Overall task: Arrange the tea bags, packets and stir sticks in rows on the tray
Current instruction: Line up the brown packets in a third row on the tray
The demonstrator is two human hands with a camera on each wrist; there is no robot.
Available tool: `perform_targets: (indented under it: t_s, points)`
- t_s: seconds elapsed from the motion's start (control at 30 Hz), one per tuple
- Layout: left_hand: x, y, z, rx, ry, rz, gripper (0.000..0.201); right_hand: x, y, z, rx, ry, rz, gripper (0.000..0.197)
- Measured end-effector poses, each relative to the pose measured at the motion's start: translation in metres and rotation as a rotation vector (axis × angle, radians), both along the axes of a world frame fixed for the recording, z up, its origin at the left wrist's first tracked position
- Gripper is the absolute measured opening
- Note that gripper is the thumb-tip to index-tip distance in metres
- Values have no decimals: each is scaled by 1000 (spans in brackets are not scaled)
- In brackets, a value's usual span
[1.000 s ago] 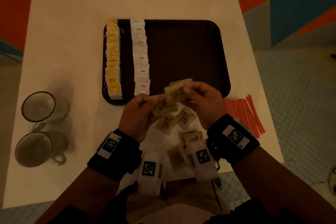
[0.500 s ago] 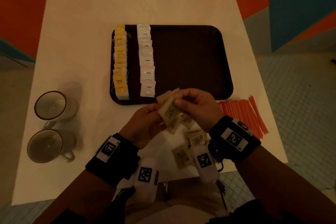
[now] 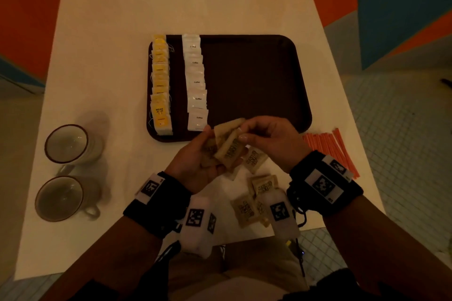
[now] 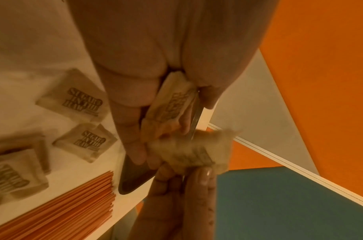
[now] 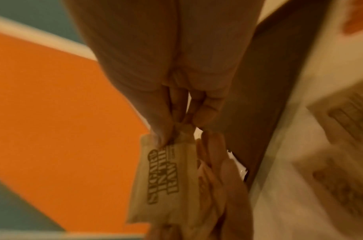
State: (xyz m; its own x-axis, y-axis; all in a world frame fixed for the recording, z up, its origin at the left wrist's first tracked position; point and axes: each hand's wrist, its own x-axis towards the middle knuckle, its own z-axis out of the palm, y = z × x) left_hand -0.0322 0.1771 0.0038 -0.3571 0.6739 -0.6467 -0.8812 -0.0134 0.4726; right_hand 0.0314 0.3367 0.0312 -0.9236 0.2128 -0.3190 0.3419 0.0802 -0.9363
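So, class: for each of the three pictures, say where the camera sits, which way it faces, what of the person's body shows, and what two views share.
Head: on the head, facing forward and down at the table, tray, left hand, right hand and both forearms.
Left wrist: along the left hand toward its fingers, which hold sugar packets; right fingertips show too.
Right wrist: along the right hand, which pinches a sugar packet; blurred.
Shared: head and left wrist both show the stir sticks.
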Motion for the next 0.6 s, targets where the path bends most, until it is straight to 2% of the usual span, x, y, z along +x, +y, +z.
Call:
perform_targets:
  t_s: [0.17, 0.37, 0.5, 0.6]
  points:
    - [-1, 3, -2, 8, 11, 16, 59, 6, 3, -1, 29, -14, 29, 14]
    - [-3, 5, 0, 60, 21, 56, 73, 11, 15, -6, -48, 12, -59, 20]
    - [-7, 3, 2, 91, 27, 48, 68, 15, 23, -7, -76, 53, -143, 18]
    - [-9, 2, 4, 77, 40, -8, 61, 15, 21, -4, -20, 41, -41, 22]
